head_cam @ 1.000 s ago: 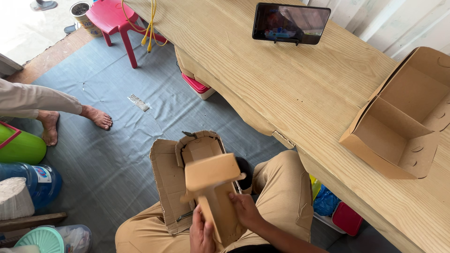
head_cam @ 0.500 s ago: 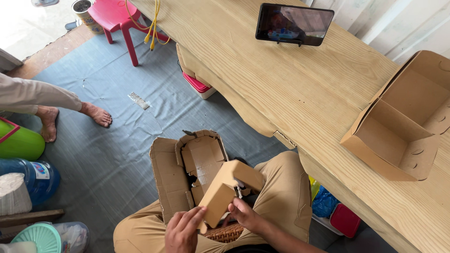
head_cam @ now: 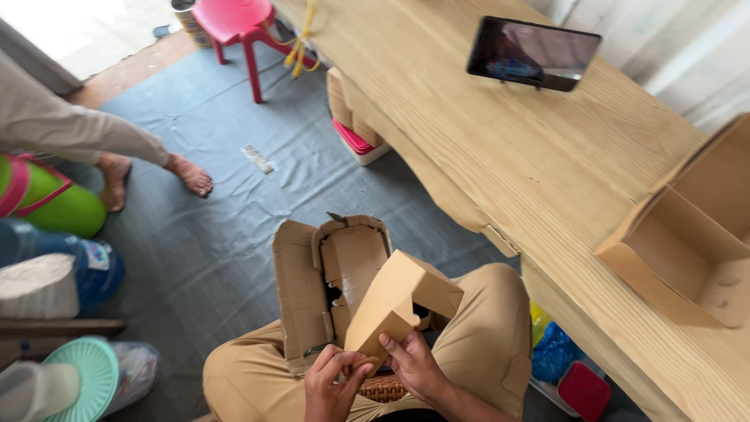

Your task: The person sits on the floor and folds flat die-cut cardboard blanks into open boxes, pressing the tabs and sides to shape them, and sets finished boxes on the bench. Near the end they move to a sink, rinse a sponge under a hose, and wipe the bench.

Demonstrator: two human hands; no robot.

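Note:
I hold a small tan cardboard box (head_cam: 394, 301), partly folded, tilted over my lap. My left hand (head_cam: 332, 383) grips its lower end, fingers curled on the bottom edge. My right hand (head_cam: 412, 364) holds the same end from the right, thumb on the box's side. Under it, across my knees, lies a stack of flat die-cut cardboard blanks (head_cam: 324, 281). A woven basket (head_cam: 384, 388) shows between my hands.
A long wooden table (head_cam: 508, 148) runs along the right, bearing a tablet on a stand (head_cam: 533, 53) and an open cardboard box (head_cam: 687, 242). Another person's bare feet (head_cam: 183, 173) rest on the grey mat. A red stool (head_cam: 234, 23), water bottle (head_cam: 94, 266) and green lid (head_cam: 82, 375) stand around.
The box has been turned from an upright T-shape to a tilted position, and my left hand has come up to grip its lower end.

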